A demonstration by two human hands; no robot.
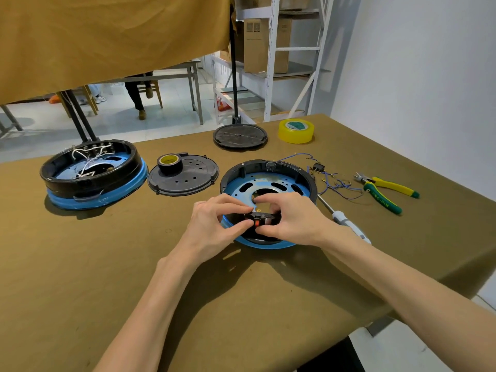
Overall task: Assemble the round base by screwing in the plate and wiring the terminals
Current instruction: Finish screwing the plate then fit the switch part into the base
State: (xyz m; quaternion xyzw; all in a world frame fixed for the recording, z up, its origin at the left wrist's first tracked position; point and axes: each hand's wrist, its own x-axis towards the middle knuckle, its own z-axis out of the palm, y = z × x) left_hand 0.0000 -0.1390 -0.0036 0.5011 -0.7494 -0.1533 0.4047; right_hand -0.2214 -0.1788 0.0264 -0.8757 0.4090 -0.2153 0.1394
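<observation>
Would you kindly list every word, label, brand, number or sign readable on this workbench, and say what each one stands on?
Nothing here reads with certainty.
Pliers: pale lettering runs along the near green handle, too blurred to read.
Cardboard box on the shelf: two printed square labels near its top, too small to read.
Yellow tape roll: green and white core label, no legible words.
Black tape roll: no text visible.

Olive cloth-covered table (pixel 80 264) before a white wall (pixel 416 63); white metal shelving (pixel 271 63) holding cardboard boxes (pixel 257 44); pale tiled floor (pixel 166 108); tan hanging cloth (pixel 107 36).
</observation>
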